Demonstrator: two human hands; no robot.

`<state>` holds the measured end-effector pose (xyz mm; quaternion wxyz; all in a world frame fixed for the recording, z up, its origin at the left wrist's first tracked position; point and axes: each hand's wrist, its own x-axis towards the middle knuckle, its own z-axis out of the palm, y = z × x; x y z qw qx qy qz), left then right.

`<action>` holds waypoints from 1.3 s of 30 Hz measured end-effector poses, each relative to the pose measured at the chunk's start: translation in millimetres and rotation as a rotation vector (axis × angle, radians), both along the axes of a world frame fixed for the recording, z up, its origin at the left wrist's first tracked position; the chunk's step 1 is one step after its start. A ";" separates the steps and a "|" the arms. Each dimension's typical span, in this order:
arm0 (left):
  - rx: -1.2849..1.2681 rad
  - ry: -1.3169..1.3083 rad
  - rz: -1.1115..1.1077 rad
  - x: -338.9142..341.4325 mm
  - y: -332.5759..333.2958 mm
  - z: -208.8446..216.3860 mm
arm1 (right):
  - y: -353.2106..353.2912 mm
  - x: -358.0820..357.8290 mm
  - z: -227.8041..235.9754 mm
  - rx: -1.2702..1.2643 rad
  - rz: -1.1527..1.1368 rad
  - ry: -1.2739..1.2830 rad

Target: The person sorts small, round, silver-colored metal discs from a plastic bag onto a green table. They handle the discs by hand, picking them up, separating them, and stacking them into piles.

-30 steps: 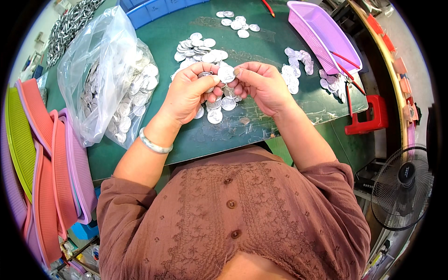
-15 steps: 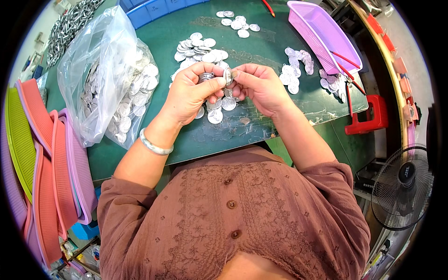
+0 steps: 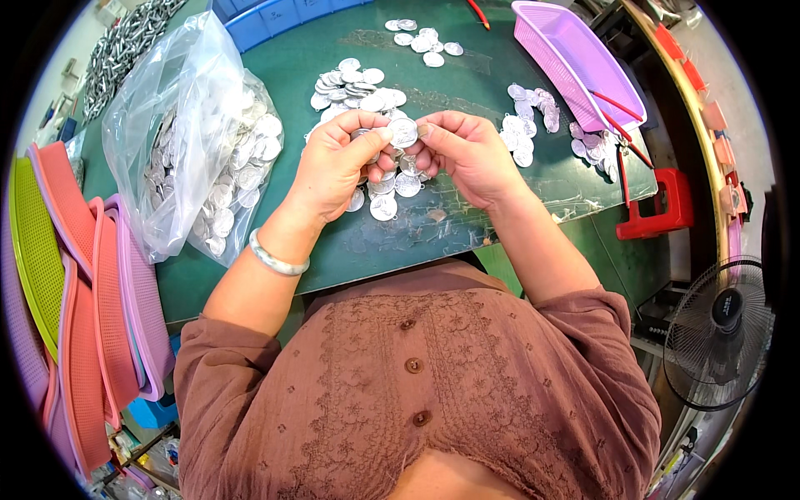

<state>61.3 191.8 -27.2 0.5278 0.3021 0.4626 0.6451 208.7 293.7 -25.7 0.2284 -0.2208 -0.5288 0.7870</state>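
Between my two hands, a round silvery medal (image 3: 403, 132) with a raised design turns its flat face up. My left hand (image 3: 333, 167) is closed, with its thumb and finger at the medal's left side; more medals seem tucked in its fingers, mostly hidden. My right hand (image 3: 471, 158) pinches the medal's right edge between thumb and fingertips. Just beyond and under my hands spreads a pile of similar medals (image 3: 350, 82), some with small loops. Left of my left forearm, a clear plastic bag (image 3: 179, 92) holds many more of them.
The green table (image 3: 275, 275) also bears smaller medal groups (image 3: 521, 133), a purple basket (image 3: 575, 67), red-handled pliers (image 3: 623, 133) and a blue bin (image 3: 292, 18). Stacked coloured baskets (image 3: 83, 292) stand at the left. A red stool (image 3: 662, 208) and a fan (image 3: 725, 325) are at the right.
The medal between my hands has turned from nearly edge-on to face up. My fingers have shifted slightly around it; the forearms have barely moved.
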 end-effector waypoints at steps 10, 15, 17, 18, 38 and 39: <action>0.010 0.010 0.017 0.9 0.8 -1.1 | -2.4 2.7 4.1 0.195 -0.012 0.032; 0.062 0.007 0.045 3.3 0.8 -1.4 | -4.7 1.4 -2.7 0.542 -0.115 0.055; 0.087 0.033 0.052 3.4 0.9 -2.4 | -4.1 1.3 -2.1 0.719 -0.134 0.078; 0.118 0.022 0.057 3.8 0.9 -2.9 | -3.9 1.2 -1.6 0.807 -0.143 0.089; 0.257 0.149 0.104 4.5 0.8 -4.6 | -8.7 -1.3 -0.2 0.707 -0.148 0.148; 0.260 0.144 0.113 5.4 1.0 -4.2 | -9.2 -1.3 0.5 0.708 -0.153 0.149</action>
